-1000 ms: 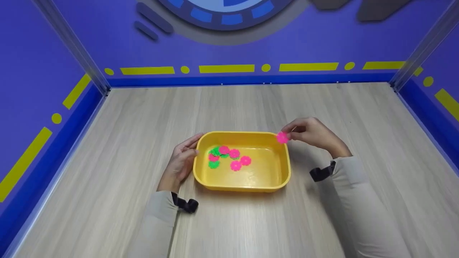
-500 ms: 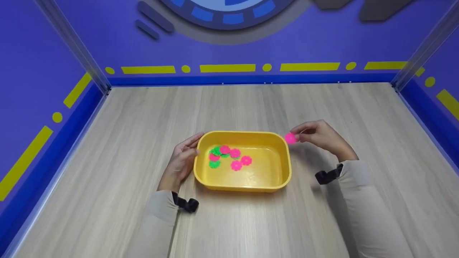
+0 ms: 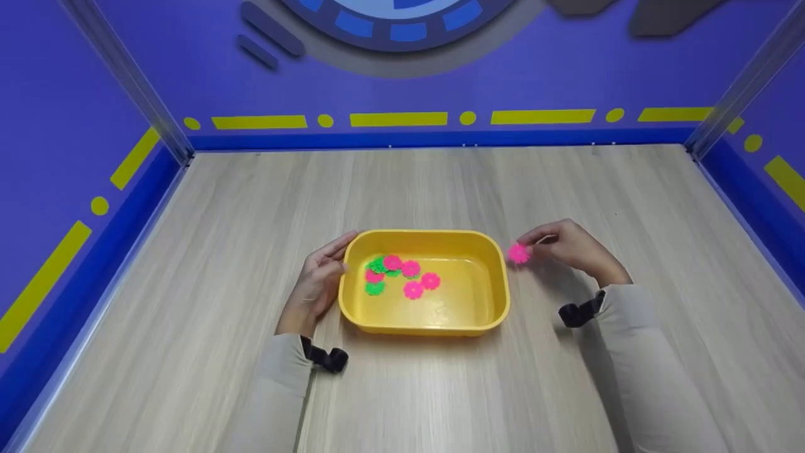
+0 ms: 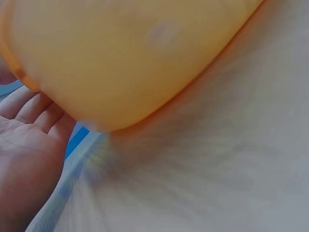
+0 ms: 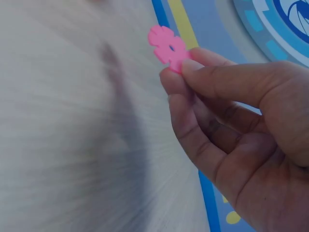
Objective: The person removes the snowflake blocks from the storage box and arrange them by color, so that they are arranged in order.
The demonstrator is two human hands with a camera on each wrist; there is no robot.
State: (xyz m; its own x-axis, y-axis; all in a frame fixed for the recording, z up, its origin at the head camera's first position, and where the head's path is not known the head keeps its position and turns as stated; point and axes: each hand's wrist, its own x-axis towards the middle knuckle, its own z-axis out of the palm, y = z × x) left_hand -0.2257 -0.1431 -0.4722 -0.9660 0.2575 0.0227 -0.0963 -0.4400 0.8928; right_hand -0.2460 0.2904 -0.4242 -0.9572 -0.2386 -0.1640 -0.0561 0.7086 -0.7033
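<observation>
A yellow rectangular tub (image 3: 453, 314) stands on the table, holding several pink snowflake discs (image 3: 413, 290) and green snowflake discs (image 3: 375, 288), mostly toward its left side. My left hand (image 3: 317, 283) grips the tub's left end, thumb on the rim and fingers along the outside; the left wrist view shows the tub wall (image 4: 130, 63) close up with the palm beside it. To the right of the tub, my right hand (image 3: 575, 248) pinches one pink snowflake disc (image 5: 166, 47) between thumb and fingertips. That disc is notched, with a small slot in its middle, and is held above the table.
The wood-grain table (image 3: 402, 390) extends around the tub on all sides. Blue-purple panels with yellow dashes (image 3: 398, 119) enclose it at the back, left and right. A black strap (image 3: 582, 309) sits on each wrist.
My right hand has carried the pink snowflake disc from over the tub's right rim out to the right and slightly nearer. The left hand and the tub have stayed put.
</observation>
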